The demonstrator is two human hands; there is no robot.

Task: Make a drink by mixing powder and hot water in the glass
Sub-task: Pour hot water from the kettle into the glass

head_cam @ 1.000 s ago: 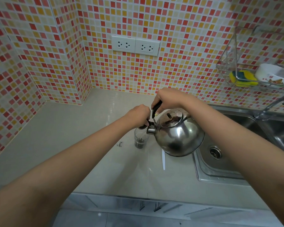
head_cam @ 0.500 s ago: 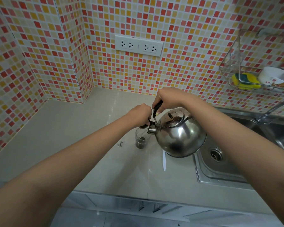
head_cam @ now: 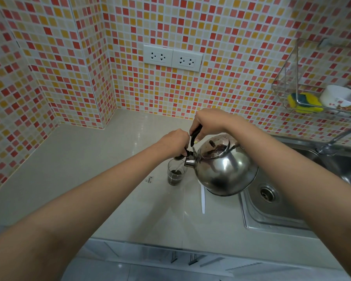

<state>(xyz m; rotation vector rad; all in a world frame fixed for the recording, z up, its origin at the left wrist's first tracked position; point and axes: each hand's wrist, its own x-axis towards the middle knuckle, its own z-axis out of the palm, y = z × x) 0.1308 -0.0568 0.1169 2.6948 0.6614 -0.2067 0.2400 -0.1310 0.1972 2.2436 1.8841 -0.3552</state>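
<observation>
A shiny steel kettle is tilted to the left above the counter, its spout over a small clear glass. My right hand grips the kettle's black handle. At the spout, my left hand pinches the black spout cap. The glass stands on the counter with dark liquid in its lower part, and a thin stream runs from the spout into it.
A steel sink with a drain lies right of the kettle, its tap at the far right. On the wall hang a wire rack with a sponge and a white bowl, and two sockets. A white strip lies on the beige counter.
Both hands and the tilted kettle hold almost the same position over the glass. The dark liquid in the glass seems slightly higher.
</observation>
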